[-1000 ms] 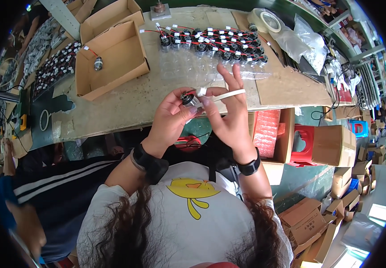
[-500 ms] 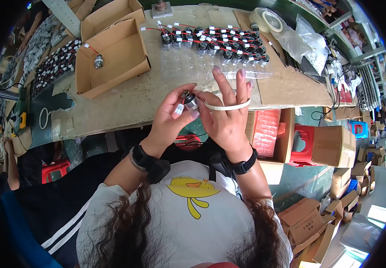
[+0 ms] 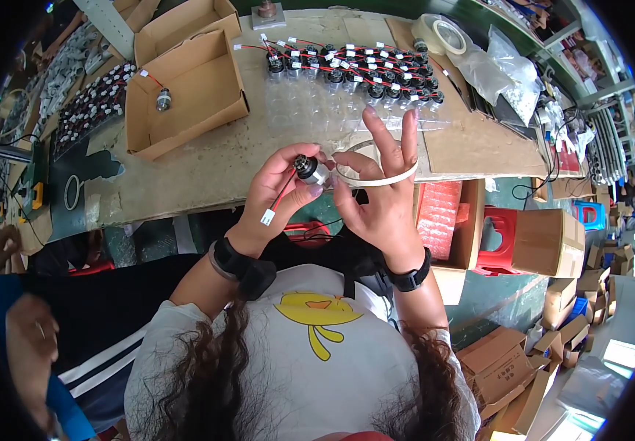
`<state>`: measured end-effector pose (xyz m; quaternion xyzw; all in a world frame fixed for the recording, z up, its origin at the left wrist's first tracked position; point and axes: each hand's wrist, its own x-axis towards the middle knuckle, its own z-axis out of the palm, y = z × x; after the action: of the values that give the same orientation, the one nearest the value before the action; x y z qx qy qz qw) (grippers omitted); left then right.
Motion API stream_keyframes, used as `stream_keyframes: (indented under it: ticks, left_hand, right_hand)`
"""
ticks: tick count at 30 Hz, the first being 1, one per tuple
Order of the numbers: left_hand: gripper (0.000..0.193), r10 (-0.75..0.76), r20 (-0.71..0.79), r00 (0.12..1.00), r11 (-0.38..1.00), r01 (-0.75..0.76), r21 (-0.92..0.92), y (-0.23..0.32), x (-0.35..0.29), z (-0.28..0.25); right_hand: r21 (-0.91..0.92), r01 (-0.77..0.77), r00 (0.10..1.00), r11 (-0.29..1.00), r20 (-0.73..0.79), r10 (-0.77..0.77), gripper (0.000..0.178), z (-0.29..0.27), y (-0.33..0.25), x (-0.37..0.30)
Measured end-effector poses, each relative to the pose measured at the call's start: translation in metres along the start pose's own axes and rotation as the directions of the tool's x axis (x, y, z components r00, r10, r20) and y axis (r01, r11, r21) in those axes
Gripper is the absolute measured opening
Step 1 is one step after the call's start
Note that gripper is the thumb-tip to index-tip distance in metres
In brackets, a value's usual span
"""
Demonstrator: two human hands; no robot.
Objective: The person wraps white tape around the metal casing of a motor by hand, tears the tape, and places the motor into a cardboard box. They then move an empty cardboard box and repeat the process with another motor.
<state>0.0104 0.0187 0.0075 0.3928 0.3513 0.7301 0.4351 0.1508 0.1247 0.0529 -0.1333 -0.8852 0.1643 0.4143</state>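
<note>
A small cylindrical motor (image 3: 308,169) with a black end and silver body is gripped between the thumb and fingers of my left hand (image 3: 269,187). Its red and black wires hang toward my wrist and end in a white connector (image 3: 267,217). Around the fingers of my right hand (image 3: 385,209) sits a thin cream ring (image 3: 383,181) that looks like a narrow tape roll. The thumb and index finger of that hand are bent beside the motor, while other fingers stretch upward. Beyond my hands, many similar wired motors (image 3: 376,90) stand in a clear plastic tray (image 3: 295,110).
An open cardboard box (image 3: 185,132) holding one wired motor (image 3: 163,99) stands left on the table. Another thin ring (image 3: 72,192) lies farther left. Clear plastic bags (image 3: 508,77) are at the back right. A co-worker's hand (image 3: 30,342) shows at lower left.
The motor has tilted in my left hand, and its connector has swung down toward my wrist. My right hand has shifted slightly right, away from the motor. A co-worker's hand has entered at lower left.
</note>
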Motion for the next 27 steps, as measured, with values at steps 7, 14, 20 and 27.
stream_keyframes:
  ticks: [7,14,20,27]
  left_hand:
    - [0.049,0.083,0.068,0.994,0.996,-0.082,-0.021,-0.003,0.004,-0.003]
    - [0.048,0.04,0.032,0.999,0.996,-0.037,-0.079,0.003,0.005,0.001]
    - [0.046,0.101,0.045,0.994,0.994,-0.098,-0.05,0.001,0.007,0.003]
    - [0.044,0.115,0.131,0.985,0.99,-0.103,-0.097,-0.004,0.008,-0.007]
  right_hand:
    - [-0.182,0.06,0.997,0.981,-0.036,-0.067,0.021,0.007,-0.004,-0.007]
    - [-0.031,0.017,0.999,0.999,-0.035,-0.019,0.026,-0.002,-0.003,-0.003]
    - [-0.115,0.068,0.996,0.991,-0.047,-0.074,0.027,0.004,-0.004,-0.006]
    - [0.165,-0.045,0.999,0.985,-0.001,0.046,0.03,-0.01,-0.009,0.003]
